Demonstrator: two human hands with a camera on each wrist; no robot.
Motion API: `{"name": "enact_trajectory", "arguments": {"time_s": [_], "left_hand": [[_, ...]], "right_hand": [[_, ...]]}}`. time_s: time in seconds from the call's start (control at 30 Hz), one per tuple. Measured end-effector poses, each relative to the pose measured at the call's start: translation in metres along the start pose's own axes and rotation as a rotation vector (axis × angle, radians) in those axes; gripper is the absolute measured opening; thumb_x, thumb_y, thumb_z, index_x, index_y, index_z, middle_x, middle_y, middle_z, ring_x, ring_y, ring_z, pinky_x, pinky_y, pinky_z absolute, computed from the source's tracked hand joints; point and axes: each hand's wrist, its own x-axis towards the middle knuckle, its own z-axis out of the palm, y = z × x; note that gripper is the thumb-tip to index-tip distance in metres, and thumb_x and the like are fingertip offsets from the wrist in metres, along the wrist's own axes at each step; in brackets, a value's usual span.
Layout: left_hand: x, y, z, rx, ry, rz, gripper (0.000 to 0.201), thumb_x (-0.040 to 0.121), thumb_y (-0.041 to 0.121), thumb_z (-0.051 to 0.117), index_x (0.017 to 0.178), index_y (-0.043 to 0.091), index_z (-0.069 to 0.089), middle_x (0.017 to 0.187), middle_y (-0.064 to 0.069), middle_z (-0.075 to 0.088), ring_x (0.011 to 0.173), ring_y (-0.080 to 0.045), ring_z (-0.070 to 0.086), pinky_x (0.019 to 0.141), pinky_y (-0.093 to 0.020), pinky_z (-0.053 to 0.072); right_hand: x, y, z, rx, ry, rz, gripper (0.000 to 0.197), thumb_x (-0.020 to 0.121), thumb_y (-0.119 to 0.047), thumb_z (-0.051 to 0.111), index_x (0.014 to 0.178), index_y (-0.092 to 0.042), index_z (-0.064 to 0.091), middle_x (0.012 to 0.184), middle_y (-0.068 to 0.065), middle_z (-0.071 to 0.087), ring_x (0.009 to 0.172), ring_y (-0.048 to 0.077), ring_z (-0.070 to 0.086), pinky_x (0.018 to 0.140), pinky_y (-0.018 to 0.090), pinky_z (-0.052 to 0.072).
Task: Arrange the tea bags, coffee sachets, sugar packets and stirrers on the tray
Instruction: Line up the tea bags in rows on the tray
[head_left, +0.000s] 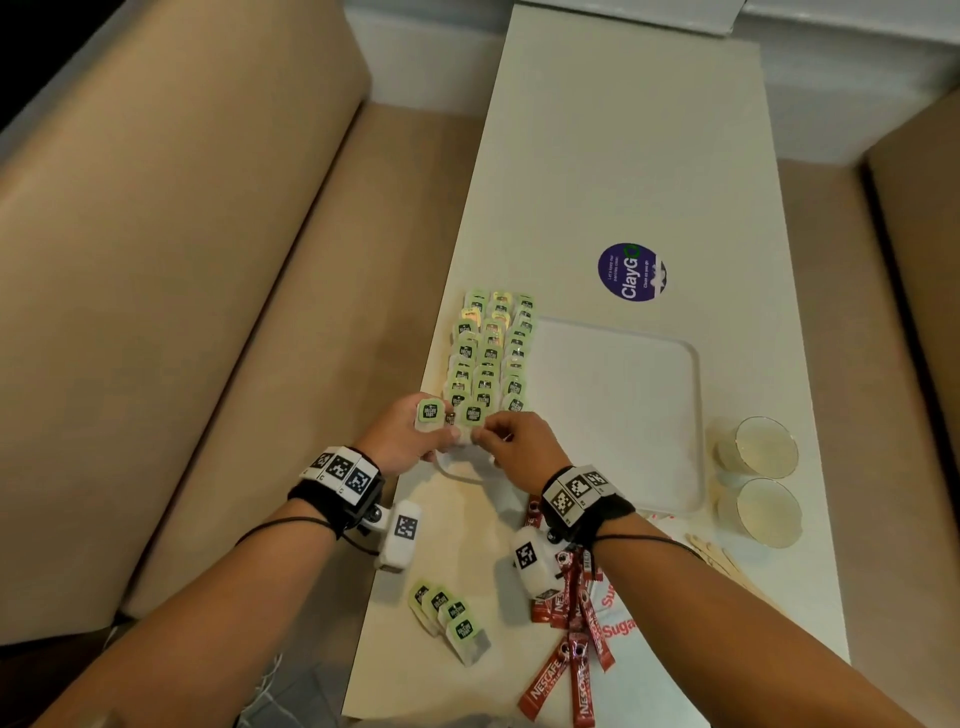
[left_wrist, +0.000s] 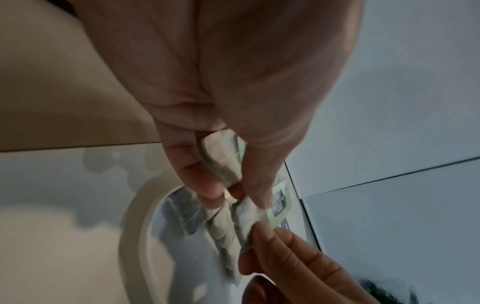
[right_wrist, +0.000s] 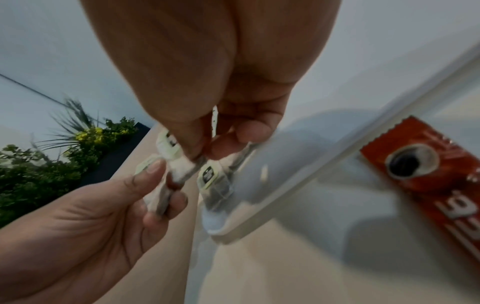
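Rows of green-tagged tea bags (head_left: 491, 353) fill the left side of the white tray (head_left: 623, 415). At the tray's near left corner my left hand (head_left: 441, 441) holds a small bunch of tea bags (left_wrist: 221, 162), one green tag (head_left: 430, 413) standing up above the fingers. My right hand (head_left: 488, 439) pinches one tea bag (right_wrist: 187, 170) out of that bunch, right next to the left hand's fingers (right_wrist: 158, 197). Another tea bag (right_wrist: 215, 185) lies on the tray just below. Loose tea bags (head_left: 447, 616), red coffee sachets (head_left: 571, 634), sugar packets (head_left: 618, 623) and wooden stirrers (head_left: 717, 556) lie on the near table.
Two paper cups (head_left: 763, 452) stand right of the tray. A round purple sticker (head_left: 631, 273) is on the white table beyond it. A beige sofa (head_left: 208, 260) runs along the table's left edge. The tray's right part is bare.
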Motion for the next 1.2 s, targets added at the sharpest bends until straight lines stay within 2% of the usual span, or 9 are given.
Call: {"name": "enact_trajectory", "arguments": {"time_s": [0.13, 0.23, 0.4, 0.73, 0.83, 0.93, 1.03, 1.1, 1.2], "left_hand": [[0.008, -0.007, -0.002, 0.116, 0.11, -0.033, 0.018, 0.086, 0.01, 0.076, 0.102, 0.013, 0.067, 0.086, -0.008, 0.073, 0.066, -0.017, 0.061, 0.056, -0.026, 0.049], [0.012, -0.009, -0.002, 0.186, 0.121, -0.036, 0.012, 0.085, 0.008, 0.074, 0.094, 0.014, 0.069, 0.083, -0.008, 0.073, 0.065, -0.018, 0.062, 0.064, -0.028, 0.05], [0.017, -0.008, 0.002, 0.291, 0.106, -0.041, 0.014, 0.081, 0.01, 0.077, 0.086, 0.021, 0.069, 0.074, 0.006, 0.066, 0.068, -0.014, 0.061, 0.066, -0.024, 0.045], [0.021, -0.003, 0.004, 0.225, 0.084, -0.03, 0.026, 0.078, 0.008, 0.073, 0.1, 0.022, 0.07, 0.095, -0.002, 0.073, 0.076, -0.016, 0.062, 0.069, -0.026, 0.048], [0.019, -0.006, 0.004, 0.151, 0.061, 0.005, 0.042, 0.081, 0.019, 0.074, 0.12, 0.029, 0.06, 0.106, -0.003, 0.073, 0.074, -0.013, 0.057, 0.076, -0.031, 0.049], [0.014, -0.005, 0.004, 0.141, 0.004, 0.007, 0.062, 0.082, 0.02, 0.072, 0.136, 0.035, 0.046, 0.114, -0.003, 0.072, 0.081, -0.013, 0.067, 0.08, -0.039, 0.057], [0.008, 0.003, 0.01, 0.145, -0.067, 0.059, 0.076, 0.089, 0.009, 0.07, 0.151, 0.027, 0.032, 0.119, -0.019, 0.066, 0.08, -0.013, 0.069, 0.067, -0.022, 0.052], [0.003, 0.01, 0.014, 0.186, -0.087, 0.096, 0.075, 0.091, 0.004, 0.067, 0.153, 0.023, 0.03, 0.129, -0.034, 0.055, 0.081, -0.015, 0.068, 0.058, -0.01, 0.043], [0.003, 0.012, 0.019, 0.151, -0.109, 0.098, 0.062, 0.093, 0.004, 0.066, 0.146, 0.018, 0.037, 0.103, -0.021, 0.066, 0.058, -0.005, 0.06, 0.053, -0.015, 0.044]], "right_hand": [[0.005, 0.013, -0.008, -0.046, 0.151, 0.127, 0.032, 0.096, -0.028, 0.067, 0.067, -0.015, 0.069, 0.066, 0.006, 0.067, 0.06, 0.018, 0.058, 0.062, 0.029, 0.049], [0.004, 0.015, -0.007, -0.05, 0.09, 0.215, 0.028, 0.094, -0.024, 0.068, 0.07, -0.01, 0.074, 0.063, 0.004, 0.069, 0.055, 0.011, 0.06, 0.054, 0.024, 0.051], [0.009, 0.016, 0.003, -0.079, 0.045, 0.265, 0.032, 0.09, -0.028, 0.073, 0.063, -0.011, 0.073, 0.061, 0.004, 0.072, 0.06, 0.019, 0.072, 0.069, 0.039, 0.064], [0.013, 0.007, 0.006, -0.242, 0.053, 0.284, 0.04, 0.084, -0.042, 0.069, 0.06, -0.01, 0.065, 0.063, 0.005, 0.072, 0.068, 0.025, 0.072, 0.064, 0.04, 0.063], [0.009, 0.002, 0.003, -0.242, 0.092, 0.226, 0.031, 0.087, -0.043, 0.067, 0.069, -0.019, 0.06, 0.07, 0.0, 0.071, 0.068, 0.022, 0.069, 0.067, 0.036, 0.061], [0.005, -0.005, 0.0, -0.111, 0.107, 0.107, 0.02, 0.096, -0.041, 0.061, 0.093, -0.021, 0.066, 0.077, -0.002, 0.072, 0.064, 0.018, 0.07, 0.07, 0.04, 0.061], [0.003, -0.017, -0.004, -0.022, 0.062, -0.025, 0.026, 0.101, -0.039, 0.057, 0.117, -0.022, 0.068, 0.081, -0.007, 0.072, 0.068, 0.004, 0.064, 0.076, 0.03, 0.055], [0.003, -0.021, -0.006, -0.016, -0.004, -0.071, 0.025, 0.101, -0.038, 0.058, 0.115, -0.021, 0.069, 0.08, -0.007, 0.073, 0.066, -0.003, 0.06, 0.071, 0.021, 0.047], [0.005, -0.024, -0.01, -0.048, -0.026, -0.092, 0.022, 0.102, -0.034, 0.058, 0.094, -0.016, 0.07, 0.076, 0.003, 0.069, 0.065, 0.013, 0.058, 0.067, 0.032, 0.048]]}}
